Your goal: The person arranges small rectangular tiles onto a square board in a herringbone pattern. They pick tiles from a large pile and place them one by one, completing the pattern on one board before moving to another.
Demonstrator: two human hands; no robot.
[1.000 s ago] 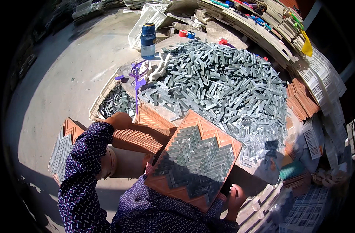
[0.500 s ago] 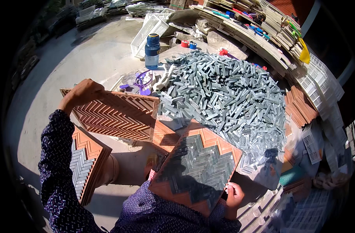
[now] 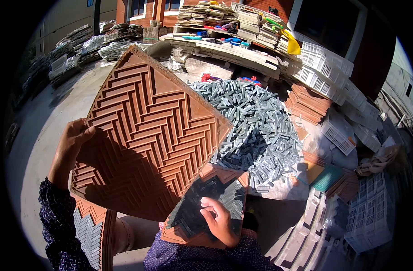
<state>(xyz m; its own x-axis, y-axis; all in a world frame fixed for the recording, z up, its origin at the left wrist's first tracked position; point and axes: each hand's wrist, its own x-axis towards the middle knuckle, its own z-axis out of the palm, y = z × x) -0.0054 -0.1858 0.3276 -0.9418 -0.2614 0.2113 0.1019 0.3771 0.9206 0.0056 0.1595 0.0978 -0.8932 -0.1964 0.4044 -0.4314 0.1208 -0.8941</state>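
My left hand [image 3: 71, 147] grips the left edge of an empty reddish-brown herringbone mould [image 3: 143, 117], held up and tilted with its slots facing me. On my lap lies a second mould [image 3: 231, 174], its slots filled with dark grey stone strips [image 3: 184, 212]. The raised mould hides part of its upper left. Over its lower right portion is my right hand [image 3: 220, 221], with nothing seen in it, fingers partly bent and thumb apart. Whether it touches the strips I cannot tell. At lower left stands a stack of moulds [image 3: 108, 239] with grey strips in the top one.
Beyond my lap a big heap of loose grey stone strips [image 3: 251, 117] covers a work surface. Stacked reddish moulds [image 3: 305, 104] and white plastic crates [image 3: 324, 67] stand to the right. Stacked slabs [image 3: 206, 18] rise behind the heap; pale slats [image 3: 301, 235] lie at lower right.
The empty mould has come closer and swung round to face me in my left hand. My right hand has left the lap mould's edge and moved over its strips. The view has tilted upward.
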